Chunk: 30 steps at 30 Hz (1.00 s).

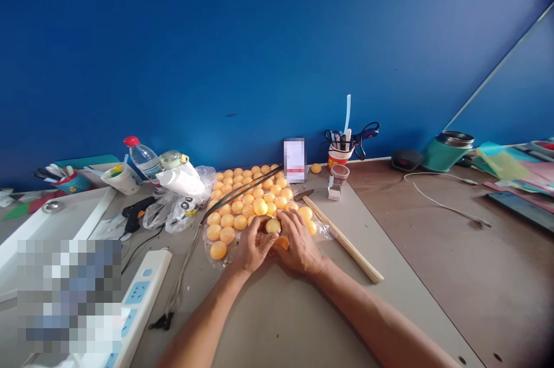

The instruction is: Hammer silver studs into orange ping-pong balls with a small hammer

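Between my two hands is a small round thing (273, 226) with a dark rim and a pale yellow middle; its exact kind I cannot make out. My left hand (253, 246) curls around its left side, thumb toward the front. On the other side, the fingers of my right hand (300, 243) close around it. An orange piece (283, 242), curved like part of a ball, shows just below, partly covered by my right hand. Many orange table tennis balls (236, 206) lie in clear plastic packing directly behind my hands.
A dark strap (242, 188) crosses the balls. Right of them lies a long wooden stick (346, 241) with a dark piece at its far end. A power strip (145, 293), glue gun (136, 215) and bottle (145, 160) are left; a paper cup (339, 156) holds pens behind.
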### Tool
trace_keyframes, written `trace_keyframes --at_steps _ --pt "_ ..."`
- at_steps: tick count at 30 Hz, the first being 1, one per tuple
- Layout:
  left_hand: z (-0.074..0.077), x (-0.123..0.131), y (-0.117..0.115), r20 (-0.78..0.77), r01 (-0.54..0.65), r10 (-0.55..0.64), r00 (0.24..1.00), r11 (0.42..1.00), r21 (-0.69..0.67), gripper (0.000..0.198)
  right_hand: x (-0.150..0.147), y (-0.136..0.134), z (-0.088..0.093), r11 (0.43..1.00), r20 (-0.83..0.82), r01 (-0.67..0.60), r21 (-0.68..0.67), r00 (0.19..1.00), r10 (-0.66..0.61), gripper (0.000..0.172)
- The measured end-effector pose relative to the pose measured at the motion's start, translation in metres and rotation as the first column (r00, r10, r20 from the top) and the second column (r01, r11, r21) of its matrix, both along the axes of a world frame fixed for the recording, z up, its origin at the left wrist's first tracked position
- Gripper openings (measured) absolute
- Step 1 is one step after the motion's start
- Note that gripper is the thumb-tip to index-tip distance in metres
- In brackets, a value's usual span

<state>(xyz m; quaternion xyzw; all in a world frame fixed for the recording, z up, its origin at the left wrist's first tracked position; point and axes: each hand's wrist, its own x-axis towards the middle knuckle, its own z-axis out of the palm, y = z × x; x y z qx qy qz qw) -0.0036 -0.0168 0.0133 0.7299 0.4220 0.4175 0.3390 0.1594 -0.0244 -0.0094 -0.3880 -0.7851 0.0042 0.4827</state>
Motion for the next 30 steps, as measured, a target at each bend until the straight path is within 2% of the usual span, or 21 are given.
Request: trace_keyframes --at_steps 2,6,11,17,23,30 --pt "-0.002 -0.002 0.001 0.034 -0.003 0.004 0.999 0.999 -0.041 0.036 -0.001 -0.001 0.0 1.0 0.009 -0.017 0.009 1.0 0.017 0.056" --pt "-0.004 -0.005 0.003 0.013 0.02 -0.019 1.0 0.997 -0.073 0.041 0.0 -0.001 0.001 0.999 0.024 -0.021 -0.032 0.999 0.021 0.044" --pt "0.0 -0.002 0.001 -0.038 0.029 -0.028 0.999 1.0 0.005 0.045 0.001 0.001 0.0 0.999 -0.004 -0.001 -0.032 1.0 0.001 0.041" --pt "-0.005 0.0 0.001 -0.061 -0.042 0.047 0.997 0.996 0.081 0.04 0.001 0.0 -0.005 1.0 -0.05 0.016 0.007 0.999 -0.016 0.06" --pt "-0.017 -0.004 0.005 -0.089 -0.153 0.176 0.98 0.964 0.219 0.041 0.004 -0.001 0.0 0.999 -0.068 0.009 -0.043 0.998 -0.012 0.05" --pt "-0.023 -0.005 0.007 -0.142 -0.181 0.232 0.962 0.937 0.3 0.04 0.007 -0.003 0.01 0.986 -0.118 -0.097 -0.138 0.99 0.08 0.045"
